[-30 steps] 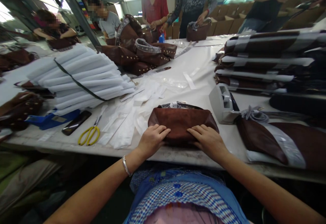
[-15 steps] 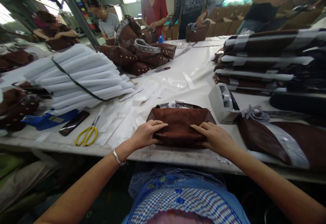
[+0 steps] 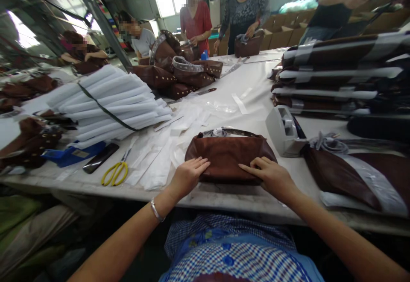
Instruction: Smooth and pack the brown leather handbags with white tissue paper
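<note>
A brown handbag (image 3: pixel 226 156) lies on the table right in front of me, its strap wrapped in clear plastic along the far side. My left hand (image 3: pixel 191 173) rests on the bag's left end with its fingers stretched flat over the surface. At the right end, my right hand (image 3: pixel 272 173) is closed on the bag's edge. One of its digits reaches inward across the brown surface while the others are bent. The bag's underside is hidden.
Yellow-handled scissors (image 3: pixel 114 173), a dark phone (image 3: pixel 101 158) and a blue tray (image 3: pixel 73 153) lie left, before strapped white sheets (image 3: pixel 112 102). Right are a grey dispenser (image 3: pixel 282 132), a wrapped bag (image 3: pixel 346 177) and stacked bags (image 3: pixel 329 77). Several people work beyond heaped studded bags (image 3: pixel 188 70).
My left hand's fingers now lie flat on the bag, where they curled at its edge. The right fingers are more bent. The bag's front looks smoother and fuller. The view has shifted slightly.
</note>
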`<state>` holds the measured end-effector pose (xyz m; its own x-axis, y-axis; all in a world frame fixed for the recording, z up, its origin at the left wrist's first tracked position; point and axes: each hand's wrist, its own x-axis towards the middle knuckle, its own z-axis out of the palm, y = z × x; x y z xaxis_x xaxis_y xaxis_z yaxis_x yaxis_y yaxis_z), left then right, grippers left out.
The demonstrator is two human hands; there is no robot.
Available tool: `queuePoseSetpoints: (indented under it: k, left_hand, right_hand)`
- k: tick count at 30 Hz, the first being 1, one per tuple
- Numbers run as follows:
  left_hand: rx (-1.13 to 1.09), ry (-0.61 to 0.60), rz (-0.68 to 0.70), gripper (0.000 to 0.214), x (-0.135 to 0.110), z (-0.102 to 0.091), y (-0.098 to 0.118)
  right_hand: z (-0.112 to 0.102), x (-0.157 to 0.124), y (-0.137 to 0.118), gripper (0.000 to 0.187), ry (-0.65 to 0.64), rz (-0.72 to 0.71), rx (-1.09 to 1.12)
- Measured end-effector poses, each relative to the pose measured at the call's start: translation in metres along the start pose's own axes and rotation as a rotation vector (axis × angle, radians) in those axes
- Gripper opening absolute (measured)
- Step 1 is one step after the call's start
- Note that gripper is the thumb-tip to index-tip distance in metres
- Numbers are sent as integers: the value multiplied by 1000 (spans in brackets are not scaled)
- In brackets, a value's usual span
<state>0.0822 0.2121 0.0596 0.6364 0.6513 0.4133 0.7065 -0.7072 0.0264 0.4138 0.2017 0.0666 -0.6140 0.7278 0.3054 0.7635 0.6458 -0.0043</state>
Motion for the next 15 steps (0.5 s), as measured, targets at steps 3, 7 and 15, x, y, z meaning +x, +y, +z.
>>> queuePoseSetpoints:
  k: [3,7,15]
  left_hand:
    - [53,-205,15,64,26,-20,-1]
    - [22,-302,160,75,43,-21,-5]
    - [-25,41,173,53,3,40,-8]
  right_hand:
    - [-17,19,11,57,-141,-96,-16]
    - [-15,25,22,55,-118,-203,-39]
    - [42,-4,28,60,108,-255,58]
